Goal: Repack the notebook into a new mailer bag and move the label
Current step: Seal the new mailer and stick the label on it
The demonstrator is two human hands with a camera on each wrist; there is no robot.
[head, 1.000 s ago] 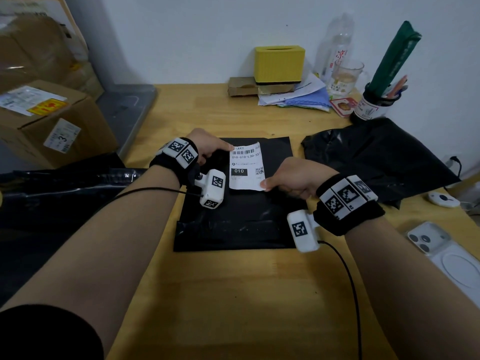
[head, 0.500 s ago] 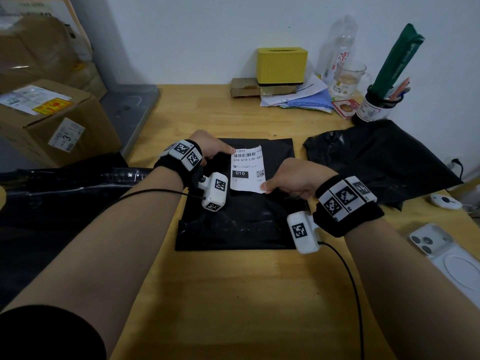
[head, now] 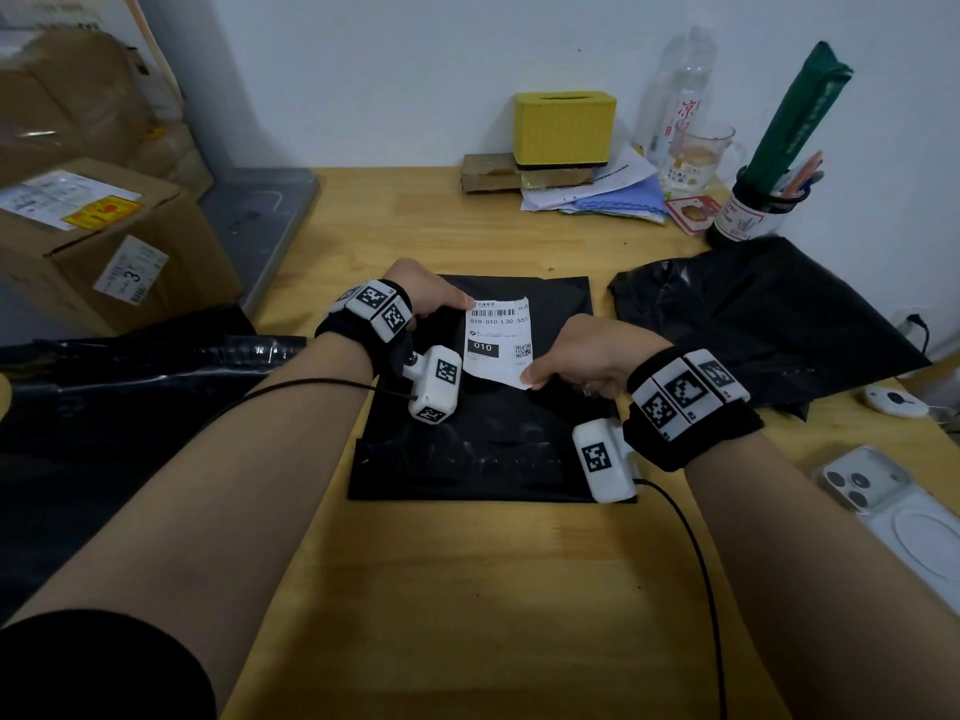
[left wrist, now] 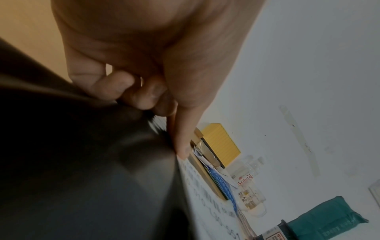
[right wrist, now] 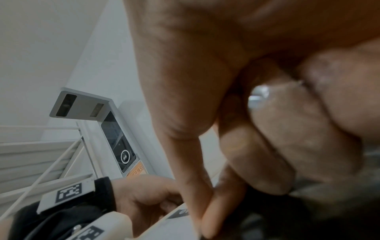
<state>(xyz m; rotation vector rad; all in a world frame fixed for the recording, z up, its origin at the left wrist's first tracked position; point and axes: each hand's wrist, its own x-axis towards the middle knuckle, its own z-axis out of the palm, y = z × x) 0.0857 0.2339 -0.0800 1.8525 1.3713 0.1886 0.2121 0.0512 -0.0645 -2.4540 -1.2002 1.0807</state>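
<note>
A flat black mailer bag [head: 483, 449] lies on the wooden table [head: 467, 589] in front of me. Just above its upper half is the white shipping label [head: 496, 337], with a barcode and "010". My left hand [head: 460, 304] pinches the label's far left corner, and my right hand [head: 530, 379] pinches its near right corner between thumb and forefinger. In the left wrist view my left hand [left wrist: 179, 146] holds the label [left wrist: 216, 204] edge over the mailer [left wrist: 82, 178]. In the right wrist view my right hand [right wrist: 202, 219] pinches the label [right wrist: 174, 227]. No notebook shows.
A crumpled black bag [head: 753, 314] lies to the right, with more black plastic [head: 130, 366] at the left. A cardboard box [head: 93, 241] stands at the left. A yellow box [head: 563, 127], papers, a mug and a pen cup [head: 753, 210] line the back. A phone [head: 883, 506] lies at the near right.
Both hands keep their pinch on the label. It has come a little toward me over the bag and tilted slightly.
</note>
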